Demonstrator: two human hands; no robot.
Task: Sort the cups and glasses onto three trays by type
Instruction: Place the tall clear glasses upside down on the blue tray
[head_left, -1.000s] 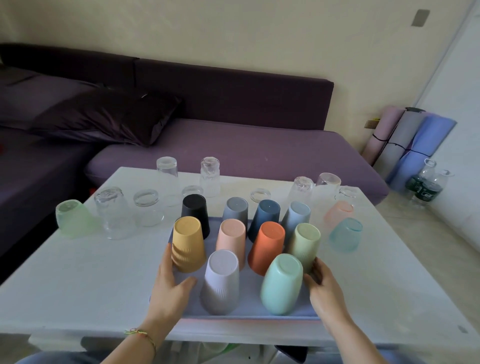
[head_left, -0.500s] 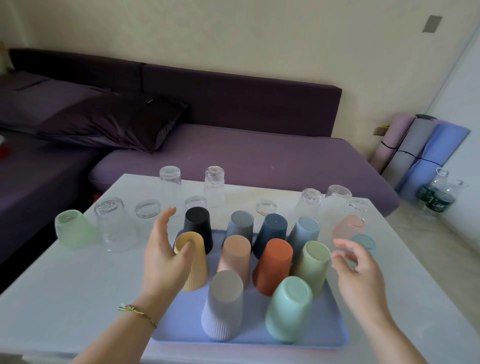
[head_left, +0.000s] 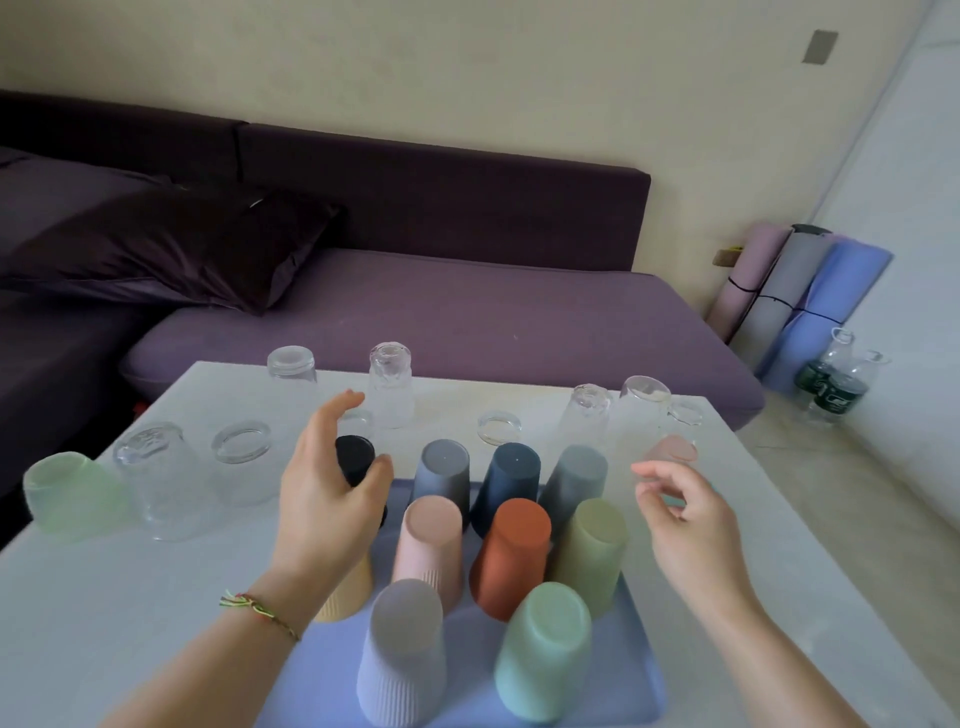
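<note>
White table (head_left: 130, 613) before a purple sofa (head_left: 467, 312): left hand (head_left: 327, 499), fingers spread, now arches over the black cup (head_left: 355, 457) on the blue tray (head_left: 322, 680), while right hand (head_left: 691, 525), loosely curled and empty, has advanced toward the pink frosted glass (head_left: 672, 449).

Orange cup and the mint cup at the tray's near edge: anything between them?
Nothing. In the head view the orange cup stands directly behind the mint cup on the blue tray, their outlines overlapping, no other cup between.
</note>
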